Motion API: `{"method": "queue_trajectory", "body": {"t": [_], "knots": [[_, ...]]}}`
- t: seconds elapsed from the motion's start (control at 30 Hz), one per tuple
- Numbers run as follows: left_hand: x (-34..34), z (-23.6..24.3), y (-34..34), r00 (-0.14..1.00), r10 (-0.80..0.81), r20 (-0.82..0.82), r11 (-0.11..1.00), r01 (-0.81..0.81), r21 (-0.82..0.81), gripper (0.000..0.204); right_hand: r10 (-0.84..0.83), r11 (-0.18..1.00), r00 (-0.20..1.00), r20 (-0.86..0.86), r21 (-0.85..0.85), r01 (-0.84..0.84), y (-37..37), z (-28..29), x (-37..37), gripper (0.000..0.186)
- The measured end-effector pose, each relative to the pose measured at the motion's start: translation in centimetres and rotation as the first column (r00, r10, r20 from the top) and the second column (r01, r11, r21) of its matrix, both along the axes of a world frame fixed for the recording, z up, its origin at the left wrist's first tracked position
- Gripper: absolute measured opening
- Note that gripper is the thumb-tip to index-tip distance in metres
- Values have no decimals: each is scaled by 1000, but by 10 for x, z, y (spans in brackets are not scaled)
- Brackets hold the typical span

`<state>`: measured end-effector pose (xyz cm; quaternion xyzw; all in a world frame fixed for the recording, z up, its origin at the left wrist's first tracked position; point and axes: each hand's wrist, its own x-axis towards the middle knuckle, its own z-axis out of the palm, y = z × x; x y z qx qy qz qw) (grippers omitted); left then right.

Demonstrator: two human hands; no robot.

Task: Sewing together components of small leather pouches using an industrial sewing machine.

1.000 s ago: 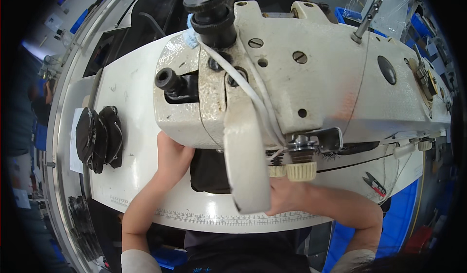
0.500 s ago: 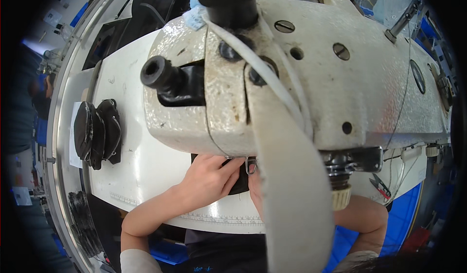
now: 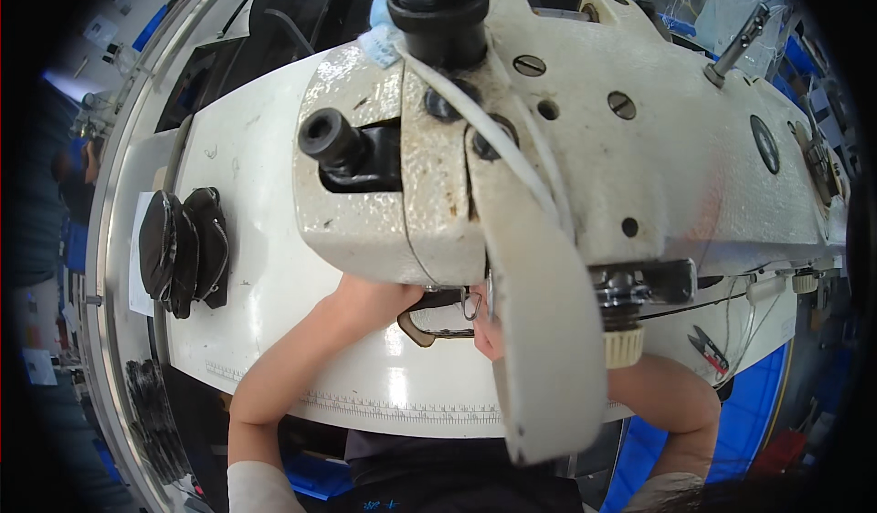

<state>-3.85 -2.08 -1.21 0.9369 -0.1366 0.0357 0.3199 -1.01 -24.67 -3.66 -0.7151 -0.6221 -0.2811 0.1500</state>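
Observation:
A white sewing machine [image 3: 676, 184] with a pale curved lever in front fills the upper middle. Beneath its head lies a black fabric piece [image 3: 438, 317] with a tan, curved edge. My left hand [image 3: 370, 298] touches the piece from the left, its fingertips hidden under the head. My right hand [image 3: 486, 330] is at the piece's right side, fingers closed on it and partly behind the lever and a small metal guide.
Dark zippered pouches [image 3: 187, 248] lie on paper at the white table's [image 3: 256, 330] left. Red-handled snips [image 3: 708, 349] lie at right, above a blue bin [image 3: 749, 422]. A printed ruler runs along the near edge. A person [image 3: 87, 161] is at the far left.
Since half a second ago my left hand has moved up and left under the head, exposing the piece's tan edge. The machine has shifted in view as the camera moved.

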Motion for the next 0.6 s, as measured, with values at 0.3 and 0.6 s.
{"method": "queue_trajectory", "body": {"t": [0.3,0.6], "knots": [[12,17,18,843,477,249,842,-358,-403,41,117,993,992,-50,-25,-119,-9,45,-17,35],[8,-2,33,921,381,80,922,-371,-110,48,197,980,972,-127,17,-197,6,39,-21,38]]}}
